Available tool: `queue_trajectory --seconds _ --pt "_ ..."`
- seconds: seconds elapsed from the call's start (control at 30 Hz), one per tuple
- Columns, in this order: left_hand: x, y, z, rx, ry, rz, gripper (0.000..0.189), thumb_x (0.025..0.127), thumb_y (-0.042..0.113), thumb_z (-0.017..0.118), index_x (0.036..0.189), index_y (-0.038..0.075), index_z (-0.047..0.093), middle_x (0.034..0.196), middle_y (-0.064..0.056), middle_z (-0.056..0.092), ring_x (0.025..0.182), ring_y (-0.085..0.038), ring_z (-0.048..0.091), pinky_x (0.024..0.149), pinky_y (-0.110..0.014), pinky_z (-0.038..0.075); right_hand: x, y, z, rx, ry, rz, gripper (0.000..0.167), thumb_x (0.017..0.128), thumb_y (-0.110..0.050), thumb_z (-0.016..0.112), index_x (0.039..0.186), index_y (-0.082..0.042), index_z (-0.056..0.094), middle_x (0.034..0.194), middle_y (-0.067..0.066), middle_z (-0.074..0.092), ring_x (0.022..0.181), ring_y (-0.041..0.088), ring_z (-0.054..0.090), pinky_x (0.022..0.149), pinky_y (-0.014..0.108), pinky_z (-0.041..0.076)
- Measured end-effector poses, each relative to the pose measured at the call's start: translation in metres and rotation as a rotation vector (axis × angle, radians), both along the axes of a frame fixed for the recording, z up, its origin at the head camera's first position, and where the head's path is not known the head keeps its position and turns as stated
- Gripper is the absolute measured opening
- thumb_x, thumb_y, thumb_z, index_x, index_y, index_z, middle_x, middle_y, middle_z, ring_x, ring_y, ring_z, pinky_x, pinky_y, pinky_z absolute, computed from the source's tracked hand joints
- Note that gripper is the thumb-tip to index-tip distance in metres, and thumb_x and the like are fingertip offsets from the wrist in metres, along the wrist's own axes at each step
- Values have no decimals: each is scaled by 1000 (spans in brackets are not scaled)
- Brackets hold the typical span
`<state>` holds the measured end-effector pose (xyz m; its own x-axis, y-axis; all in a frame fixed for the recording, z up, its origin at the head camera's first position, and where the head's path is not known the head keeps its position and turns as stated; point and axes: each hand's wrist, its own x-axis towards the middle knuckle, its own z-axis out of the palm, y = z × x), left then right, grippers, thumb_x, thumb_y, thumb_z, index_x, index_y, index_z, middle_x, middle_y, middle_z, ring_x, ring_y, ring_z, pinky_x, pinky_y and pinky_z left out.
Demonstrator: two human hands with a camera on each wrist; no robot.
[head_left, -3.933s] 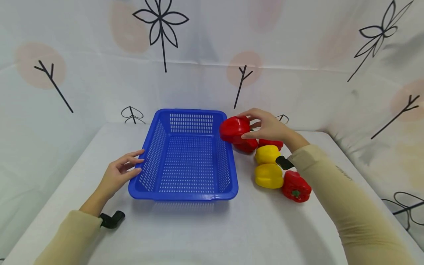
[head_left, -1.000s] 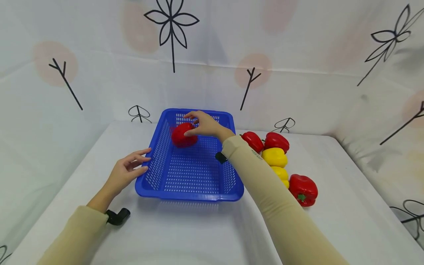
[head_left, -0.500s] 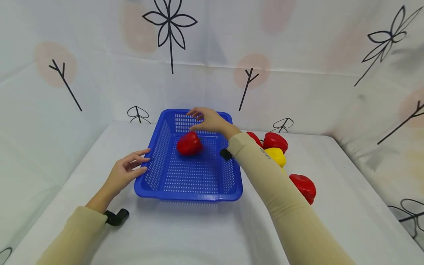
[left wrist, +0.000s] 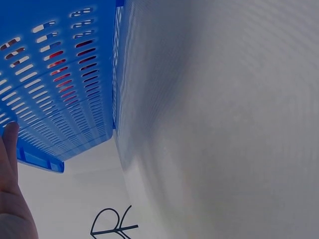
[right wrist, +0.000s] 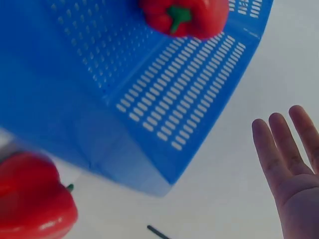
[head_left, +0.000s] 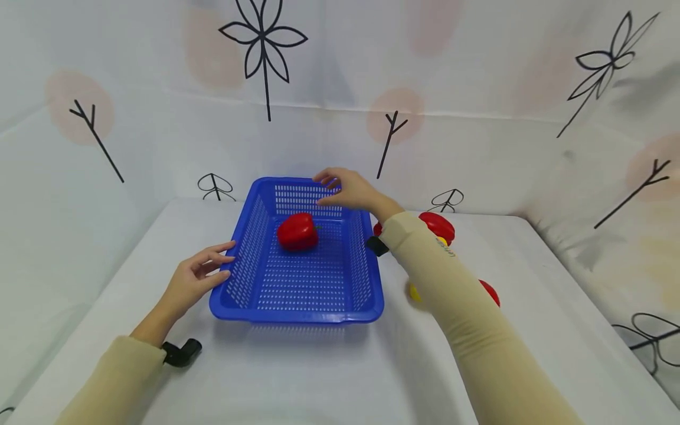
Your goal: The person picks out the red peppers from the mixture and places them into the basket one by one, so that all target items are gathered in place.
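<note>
One white-covered desk [head_left: 297, 378] bears the things we see. On it sits the blue basket [head_left: 297, 316], mouth up, so its sides can fence in whatever lies inside. The right sleeve [head_left: 467, 313] hides much at the basket's three o'clock. At nine o'clock the left hand [head_left: 193, 277] rests relaxed fingers against the basket, we judge to steady it; over one o'clock the right hand [head_left: 349, 190] is spread, released, holding nothing. One red pepper [head_left: 297, 232] lies sideways inside, toward twelve, guarded against rolling off; more red peppers [head_left: 438, 226] and yellow peppers [head_left: 414, 291] peek out around the sleeve.
</note>
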<state>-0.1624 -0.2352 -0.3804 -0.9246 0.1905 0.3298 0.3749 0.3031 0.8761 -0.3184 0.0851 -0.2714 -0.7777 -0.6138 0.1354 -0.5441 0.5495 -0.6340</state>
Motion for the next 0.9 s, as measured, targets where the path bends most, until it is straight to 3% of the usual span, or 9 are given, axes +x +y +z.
queue_trajectory --seconds 0.47,0.9 --pt "-2 -1 -5 -13 4 15 23 88 6 62 108 -6 59 137 -13 47 117 -4 48 90 -16 41 2 37 8 21 6 -95 45 84 -19 70 125 -9 53 122 10 54 112 25 51 90 37 48" --pt "-1 -1 -4 -34 19 22 22 88 6 62 107 -5 60 136 -16 47 119 -6 47 91 -15 40 3 90 6 43 41 -169 46 84 -15 70 125 -7 52 120 13 54 112 29 50 91 41 47"
